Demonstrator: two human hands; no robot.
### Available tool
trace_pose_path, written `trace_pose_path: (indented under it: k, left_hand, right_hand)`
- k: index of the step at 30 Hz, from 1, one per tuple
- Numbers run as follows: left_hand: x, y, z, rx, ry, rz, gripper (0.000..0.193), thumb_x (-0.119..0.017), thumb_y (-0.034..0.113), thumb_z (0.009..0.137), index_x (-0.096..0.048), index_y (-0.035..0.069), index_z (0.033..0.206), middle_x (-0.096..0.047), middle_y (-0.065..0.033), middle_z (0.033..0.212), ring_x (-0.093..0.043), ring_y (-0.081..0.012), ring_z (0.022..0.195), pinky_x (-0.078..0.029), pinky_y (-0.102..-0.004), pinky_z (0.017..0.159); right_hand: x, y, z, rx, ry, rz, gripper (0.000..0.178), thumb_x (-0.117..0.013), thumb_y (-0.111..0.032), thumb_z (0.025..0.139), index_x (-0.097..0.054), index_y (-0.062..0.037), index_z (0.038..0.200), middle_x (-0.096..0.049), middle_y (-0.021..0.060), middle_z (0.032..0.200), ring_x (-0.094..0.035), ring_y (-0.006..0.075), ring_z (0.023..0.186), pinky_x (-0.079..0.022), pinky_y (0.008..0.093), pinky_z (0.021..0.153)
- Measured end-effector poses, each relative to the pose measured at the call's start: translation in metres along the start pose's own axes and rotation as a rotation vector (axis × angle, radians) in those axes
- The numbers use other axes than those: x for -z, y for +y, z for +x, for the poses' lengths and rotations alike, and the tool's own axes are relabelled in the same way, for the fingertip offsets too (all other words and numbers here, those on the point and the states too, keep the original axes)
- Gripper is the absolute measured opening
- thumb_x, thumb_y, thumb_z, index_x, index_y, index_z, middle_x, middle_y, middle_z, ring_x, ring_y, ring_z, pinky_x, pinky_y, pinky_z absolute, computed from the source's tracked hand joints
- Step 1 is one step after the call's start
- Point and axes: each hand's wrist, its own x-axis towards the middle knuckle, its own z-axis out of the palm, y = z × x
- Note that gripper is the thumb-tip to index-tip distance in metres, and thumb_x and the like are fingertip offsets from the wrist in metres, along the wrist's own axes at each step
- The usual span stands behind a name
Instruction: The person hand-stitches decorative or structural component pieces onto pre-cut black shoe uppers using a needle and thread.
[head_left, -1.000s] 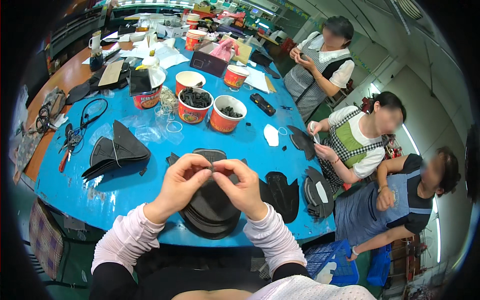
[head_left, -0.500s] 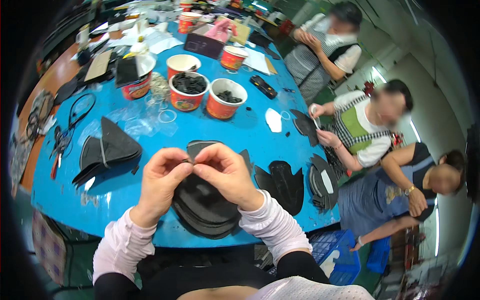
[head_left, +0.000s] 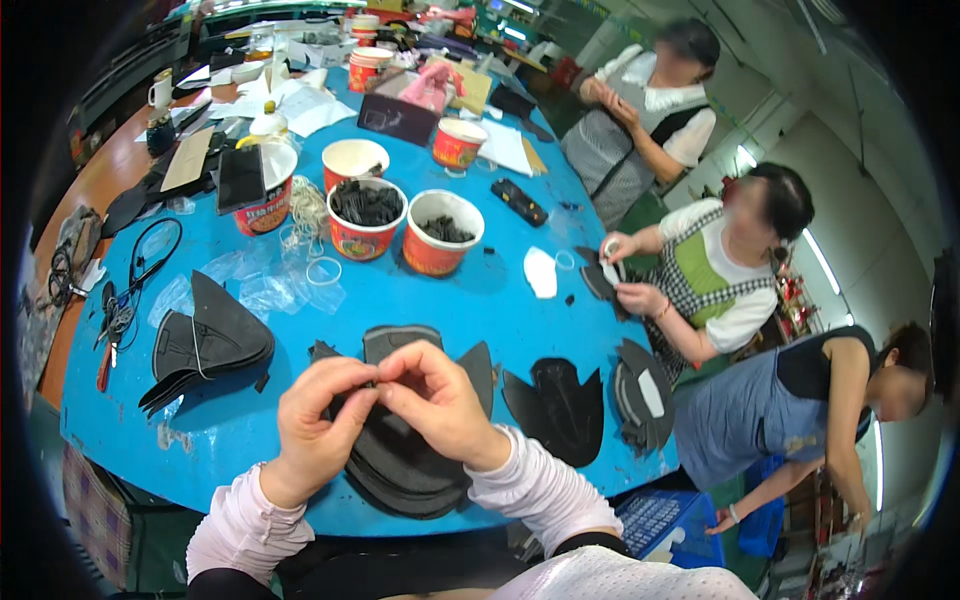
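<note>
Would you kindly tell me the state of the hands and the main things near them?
Left hand: fingertips pinched on a small dark piece.
Right hand: pinched on the same piece.
Dark stack: piled below the hands.
Folded bundle: bound by a pale band.
Left tub of black pieces: open, well filled.
Right tub of black pieces: open, less full.

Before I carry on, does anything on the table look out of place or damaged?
Slightly. Small dark scraps lie loose on the blue tabletop, outside the tubs holding black pieces. A flat black slab sits tilted at a red tub's rim, and the tabletop's near-left surface looks scuffed.
</note>
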Motion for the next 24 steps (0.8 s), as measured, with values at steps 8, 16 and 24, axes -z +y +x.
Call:
trace_pose_path:
  k: [8,16,24]
  left_hand:
    - [0.005,0.005,-0.002,-0.097,0.01,0.148,0.027,-0.072,-0.006,0.07,-0.067,0.002,0.096,-0.065,-0.0112,0.086,-0.063,-0.0225,0.074,-0.05,-0.0295,0.063]
    - [0.002,0.006,0.012,-0.171,-0.016,0.232,0.026,-0.072,-0.008,0.069,-0.066,0.002,0.093,-0.065,-0.0106,0.085,-0.062,-0.0256,0.074,-0.049,-0.0316,0.065]
    - [0.006,0.001,0.006,-0.27,-0.031,0.292,0.026,-0.07,-0.008,0.071,-0.065,0.002,0.094,-0.064,-0.0096,0.087,-0.061,-0.0257,0.076,-0.049,-0.0326,0.066]
  right_hand:
    - [-0.008,0.003,0.003,-0.005,0.044,0.125,0.014,-0.061,-0.005,0.09,-0.05,-0.0064,0.1,-0.053,-0.0025,0.092,-0.05,0.0026,0.081,-0.042,0.0176,0.071]
    - [0.003,-0.008,0.009,-0.049,-0.007,0.209,0.017,-0.059,-0.002,0.09,-0.047,-0.0063,0.101,-0.056,0.0022,0.1,-0.053,0.0061,0.089,-0.045,0.0203,0.077]
    - [-0.004,0.005,0.005,-0.002,0.004,0.149,0.016,-0.059,-0.003,0.091,-0.045,-0.0063,0.099,-0.055,0.0027,0.1,-0.052,0.0066,0.088,-0.044,0.0212,0.079]
